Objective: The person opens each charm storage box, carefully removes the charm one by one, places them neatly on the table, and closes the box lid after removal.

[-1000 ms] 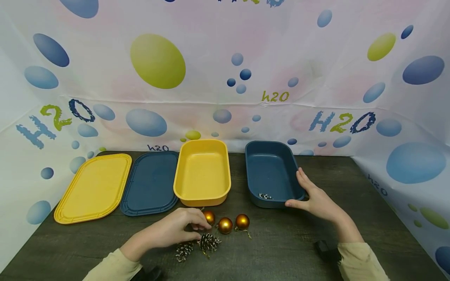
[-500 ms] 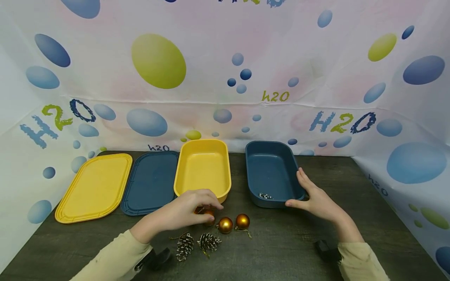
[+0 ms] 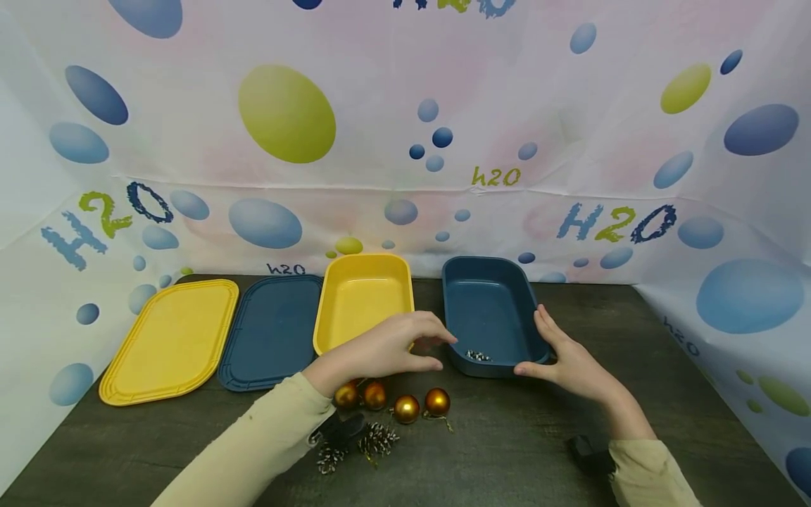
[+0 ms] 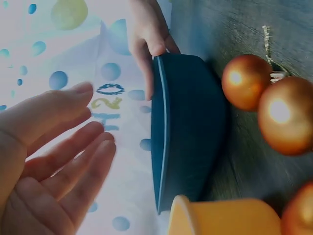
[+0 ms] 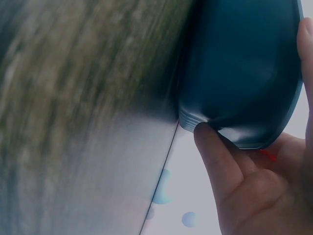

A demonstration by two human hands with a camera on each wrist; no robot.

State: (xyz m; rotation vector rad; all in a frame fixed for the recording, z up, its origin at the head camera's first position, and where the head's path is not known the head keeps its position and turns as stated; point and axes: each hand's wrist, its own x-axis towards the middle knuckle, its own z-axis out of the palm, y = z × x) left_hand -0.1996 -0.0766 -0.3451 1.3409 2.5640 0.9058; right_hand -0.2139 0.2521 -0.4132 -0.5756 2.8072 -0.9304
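the person's left hand (image 3: 395,345) hangs above the tabletop (image 3: 507,451), at the eight o'clock side of a deep navy-blue container with rounded corners (image 3: 491,303). its fingers are loosely bent and apart, holding nothing that i can see, and the left wrist view shows a gap between them and the container.

the right hand (image 3: 573,362) is at that container's five o'clock corner, thumb on the near side and the other fingers along the right side, all fairly straight and touching it without curling round. the container sits upright on the tabletop; just inside its near wall, toward six o'clock, lies a small dark, white-flecked thing (image 3: 478,355), partly hidden.

at the navy container's nine o'clock stands a bright yellow container of similar shape (image 3: 365,296), its near left part covered by the left hand. farther out toward nine o'clock lie a flat navy panel with rounded corners (image 3: 272,334), then a matching yellow one (image 3: 167,343). four shiny gold-orange balls (image 3: 406,408) rest at the yellow container's six o'clock, and two white-tipped brown pine cones (image 3: 378,439) lie beyond them toward seven, near the left beige sleeve (image 3: 247,443).
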